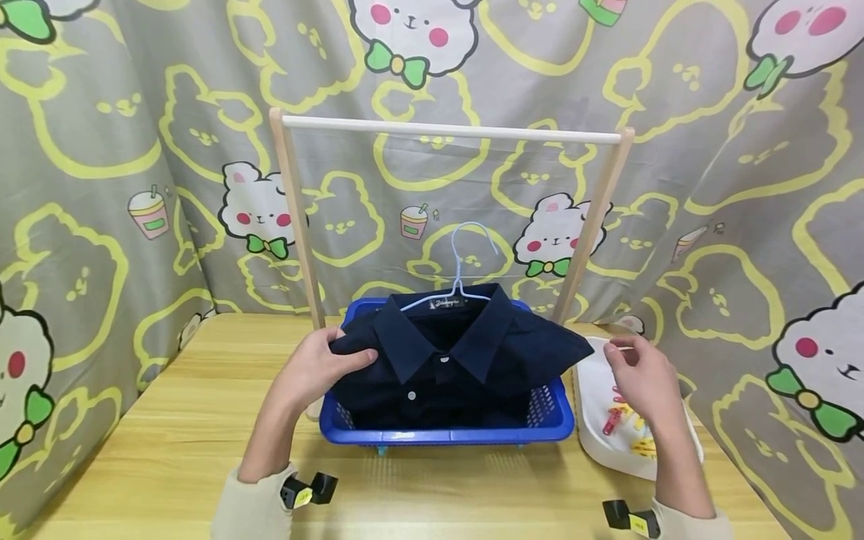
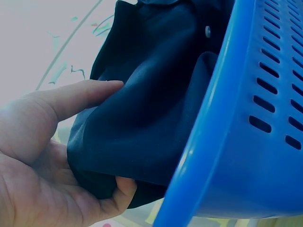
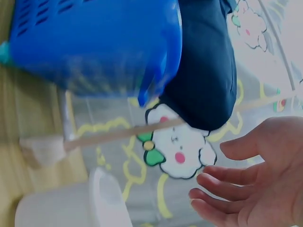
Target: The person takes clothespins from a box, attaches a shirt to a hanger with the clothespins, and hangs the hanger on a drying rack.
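A dark navy collared shirt (image 1: 466, 390) with white buttons lies in a blue plastic basket (image 1: 445, 436). A light blue hanger (image 1: 457, 262) sits inside its collar, the hook pointing up. My left hand (image 1: 322, 369) holds the shirt at the shoulder on the left; in the left wrist view, the thumb presses on top and the fingers lie beneath the cloth. Beyond the other sleeve end, my right hand (image 1: 646, 379) hovers over a white tray, holding nothing. A gap shows between its loosely bent fingers (image 3: 222, 189) and the sleeve (image 3: 208, 71) in the right wrist view.
A wooden rack with a white rail (image 1: 445, 129) stands behind the basket, its posts on both sides. On the right, the white tray (image 1: 601, 442) holds several red and yellow clips (image 1: 614, 420). A patterned curtain (image 1: 351, 232) surrounds the wooden table (image 1: 182, 435).
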